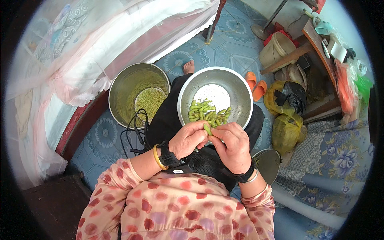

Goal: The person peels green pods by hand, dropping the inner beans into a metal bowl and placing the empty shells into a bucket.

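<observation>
A green soybean pod (207,129) is pinched between my left hand (188,139) and my right hand (232,147), just over the near rim of a metal colander (240,92). Both hands are closed, with thumbs and forefingers on the pod. Inside the colander, several more pods (202,110) lie heaped against the near side, and its perforated bottom shows behind them. The colander rests on my lap between my dark-trousered legs. To its left stands a deep metal pot (116,96) with shelled green beans (150,102) at its bottom.
Black cables (138,128) hang beside the pot's near rim. Low at my right is another metal container (267,164), partly hidden by my arm. Orange slippers (259,90) and yellow plastic bags (288,132) sit on the tiled floor to the right. A netted bed (88,80) borders the left.
</observation>
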Demonstrator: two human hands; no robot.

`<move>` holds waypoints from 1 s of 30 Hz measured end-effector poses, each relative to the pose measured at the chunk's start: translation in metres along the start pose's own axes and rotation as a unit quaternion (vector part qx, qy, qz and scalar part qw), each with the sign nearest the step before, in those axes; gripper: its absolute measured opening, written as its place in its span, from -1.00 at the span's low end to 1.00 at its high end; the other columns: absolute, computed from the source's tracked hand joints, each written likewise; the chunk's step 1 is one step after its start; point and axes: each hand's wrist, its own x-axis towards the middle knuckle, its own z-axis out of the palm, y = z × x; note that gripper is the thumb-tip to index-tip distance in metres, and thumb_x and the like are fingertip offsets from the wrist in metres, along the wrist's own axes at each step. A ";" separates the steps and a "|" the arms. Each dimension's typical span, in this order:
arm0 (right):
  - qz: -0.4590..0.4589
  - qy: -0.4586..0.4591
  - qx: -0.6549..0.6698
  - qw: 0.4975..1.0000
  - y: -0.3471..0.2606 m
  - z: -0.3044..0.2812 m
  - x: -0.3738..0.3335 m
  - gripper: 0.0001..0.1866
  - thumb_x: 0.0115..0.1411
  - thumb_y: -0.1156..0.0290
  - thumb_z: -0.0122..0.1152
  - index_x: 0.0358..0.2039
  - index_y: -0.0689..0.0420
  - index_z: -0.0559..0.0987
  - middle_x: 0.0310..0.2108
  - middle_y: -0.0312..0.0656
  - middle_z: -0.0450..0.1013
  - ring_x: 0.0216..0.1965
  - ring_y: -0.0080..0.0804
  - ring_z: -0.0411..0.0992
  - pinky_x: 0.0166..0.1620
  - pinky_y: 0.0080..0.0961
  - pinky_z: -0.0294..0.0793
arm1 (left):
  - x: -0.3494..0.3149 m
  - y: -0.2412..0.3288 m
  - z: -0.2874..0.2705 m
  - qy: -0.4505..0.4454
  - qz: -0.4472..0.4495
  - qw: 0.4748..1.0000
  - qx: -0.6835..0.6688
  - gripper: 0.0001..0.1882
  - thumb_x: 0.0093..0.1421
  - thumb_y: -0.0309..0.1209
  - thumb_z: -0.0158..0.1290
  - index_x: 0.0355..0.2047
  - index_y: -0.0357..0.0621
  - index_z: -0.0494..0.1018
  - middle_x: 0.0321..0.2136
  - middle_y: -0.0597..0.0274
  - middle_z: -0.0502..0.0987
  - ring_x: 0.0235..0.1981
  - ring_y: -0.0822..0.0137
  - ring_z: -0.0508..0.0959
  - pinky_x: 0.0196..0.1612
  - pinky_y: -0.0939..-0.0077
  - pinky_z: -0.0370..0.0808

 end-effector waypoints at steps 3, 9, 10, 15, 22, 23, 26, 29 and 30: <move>0.016 0.012 0.007 1.000 -0.002 0.004 -0.001 -0.80 -0.17 0.58 0.28 -0.45 0.21 0.49 -0.50 -0.16 0.43 -0.49 -0.22 0.39 -0.39 -0.40 0.37 | 0.000 0.001 -0.002 -0.004 -0.006 1.000 0.015 -0.83 0.15 -0.42 -0.26 -0.48 -0.20 0.30 -0.63 0.38 0.28 -0.61 0.55 0.26 -0.52 0.67 0.26; 0.053 0.023 0.016 0.998 -0.006 0.011 -0.003 -0.83 -0.13 0.59 0.26 -0.47 0.23 0.49 -0.50 -0.13 0.44 -0.48 -0.19 0.40 -0.39 -0.40 0.38 | 0.000 0.002 -0.002 0.026 -0.014 0.999 0.040 -0.82 0.14 -0.42 -0.28 -0.48 -0.20 0.31 -0.66 0.40 0.26 -0.64 0.56 0.23 -0.54 0.69 0.23; 0.062 0.022 0.018 0.998 -0.006 0.012 -0.003 -0.84 -0.13 0.59 0.26 -0.47 0.24 0.49 -0.50 -0.13 0.44 -0.48 -0.19 0.40 -0.39 -0.40 0.38 | 0.000 0.002 -0.002 0.030 -0.008 0.999 0.044 -0.82 0.15 -0.43 -0.29 -0.49 -0.20 0.30 -0.66 0.40 0.25 -0.64 0.57 0.23 -0.54 0.69 0.22; 0.087 0.025 0.036 0.995 -0.004 0.017 -0.005 -0.84 -0.13 0.61 0.25 -0.48 0.23 0.49 -0.50 -0.13 0.45 -0.46 -0.18 0.41 -0.37 -0.41 0.38 | 0.000 0.001 -0.001 0.055 -0.013 0.997 0.049 -0.83 0.14 -0.46 -0.30 -0.53 -0.18 0.27 -0.67 0.41 0.23 -0.65 0.58 0.21 -0.57 0.70 0.19; 0.143 0.012 0.079 0.987 -0.002 0.015 -0.008 -0.89 -0.04 0.58 0.24 -0.46 0.23 0.50 -0.52 -0.18 0.44 -0.49 -0.37 0.42 -0.39 -0.54 0.38 | 0.001 0.003 0.001 0.066 -0.008 0.997 0.035 -0.82 0.12 -0.48 -0.30 -0.58 -0.19 0.26 -0.68 0.40 0.22 -0.66 0.56 0.22 -0.57 0.69 0.19; 0.184 0.010 0.130 0.974 -0.002 0.015 -0.008 -0.90 -0.01 0.56 0.23 -0.45 0.23 0.50 -0.53 -0.22 0.44 -0.49 -0.43 0.41 -0.39 -0.58 0.38 | 0.001 0.004 0.002 0.067 -0.009 0.996 0.049 -0.82 0.12 -0.48 -0.29 -0.58 -0.19 0.26 -0.68 0.39 0.22 -0.66 0.56 0.22 -0.57 0.69 0.20; 0.276 0.012 0.273 0.922 -0.002 0.013 -0.011 -0.91 0.08 0.51 0.18 -0.42 0.25 0.48 -0.54 -0.28 0.43 -0.50 -0.58 0.39 -0.42 -0.66 0.37 | 0.001 0.005 0.006 0.067 0.011 0.994 0.091 -0.82 0.13 -0.47 -0.29 -0.57 -0.19 0.26 -0.66 0.39 0.23 -0.64 0.55 0.23 -0.55 0.68 0.22; 0.306 0.016 0.364 0.879 0.002 0.011 -0.013 -0.87 0.15 0.46 0.10 -0.41 0.28 0.45 -0.56 -0.28 0.43 -0.53 -0.63 0.39 -0.48 -0.70 0.36 | 0.002 0.004 0.010 0.066 0.015 0.992 0.110 -0.83 0.14 -0.46 -0.28 -0.55 -0.19 0.27 -0.64 0.38 0.26 -0.63 0.55 0.25 -0.53 0.68 0.25; 0.323 0.011 0.371 0.871 0.004 0.011 -0.014 -0.86 0.17 0.45 0.08 -0.40 0.28 0.44 -0.56 -0.29 0.43 -0.54 -0.63 0.38 -0.48 -0.71 0.36 | 0.002 0.004 0.012 0.065 0.004 0.992 0.106 -0.83 0.14 -0.45 -0.28 -0.54 -0.20 0.27 -0.63 0.37 0.27 -0.62 0.55 0.26 -0.52 0.68 0.26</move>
